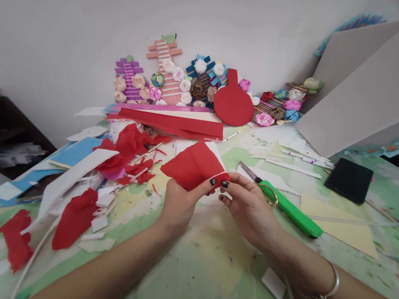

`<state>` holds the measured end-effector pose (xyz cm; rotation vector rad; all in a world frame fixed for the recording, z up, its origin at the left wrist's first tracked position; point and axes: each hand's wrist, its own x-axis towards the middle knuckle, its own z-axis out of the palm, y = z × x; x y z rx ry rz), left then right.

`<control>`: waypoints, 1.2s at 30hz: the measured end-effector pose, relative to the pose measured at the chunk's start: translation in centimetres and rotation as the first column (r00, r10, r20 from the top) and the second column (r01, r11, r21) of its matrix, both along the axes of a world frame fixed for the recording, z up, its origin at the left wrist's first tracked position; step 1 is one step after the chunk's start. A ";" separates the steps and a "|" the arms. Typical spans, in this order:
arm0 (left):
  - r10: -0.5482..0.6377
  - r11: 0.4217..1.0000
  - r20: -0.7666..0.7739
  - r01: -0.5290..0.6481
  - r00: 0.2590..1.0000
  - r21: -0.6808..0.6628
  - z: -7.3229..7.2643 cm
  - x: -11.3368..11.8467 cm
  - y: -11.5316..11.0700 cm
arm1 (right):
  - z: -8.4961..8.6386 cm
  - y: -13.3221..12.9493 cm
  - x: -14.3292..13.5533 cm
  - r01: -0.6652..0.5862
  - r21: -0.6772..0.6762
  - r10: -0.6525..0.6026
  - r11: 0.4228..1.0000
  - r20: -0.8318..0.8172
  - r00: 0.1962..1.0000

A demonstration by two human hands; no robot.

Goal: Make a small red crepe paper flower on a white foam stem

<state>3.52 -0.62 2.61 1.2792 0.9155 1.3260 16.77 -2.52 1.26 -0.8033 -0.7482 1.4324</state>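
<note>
You have red paper (191, 165) only partly over what looks like white card (216, 154), its right strip bare, your left hand (178, 201) and right hand (250, 206) pinching the near corner.

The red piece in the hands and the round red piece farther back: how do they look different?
The held red piece has straight edges and corners; the round red piece is a disc with a tab on top. The held red piece is between the left hand and right hand; the round red piece stands untouched. Both are plain red.
</note>
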 end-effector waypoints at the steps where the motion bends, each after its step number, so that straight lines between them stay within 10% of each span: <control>1: -0.011 1.000 -0.021 0.011 1.000 -0.005 0.0 -0.1 0.1 | 0.2 0.1 0.2 -0.017 0.010 0.017 1.000 0.032 0.999; 15: -0.334 0.938 -0.034 0.329 0.942 -0.105 -0.2 -1.4 2.1 | 1.4 1.3 2.3 -0.201 -0.053 0.207 0.978 0.199 0.958; 36: -0.312 0.905 0.196 0.354 0.930 -0.238 -0.5 -1.7 2.7 | 1.0 1.4 2.0 -0.151 -0.005 0.151 0.989 0.122 0.981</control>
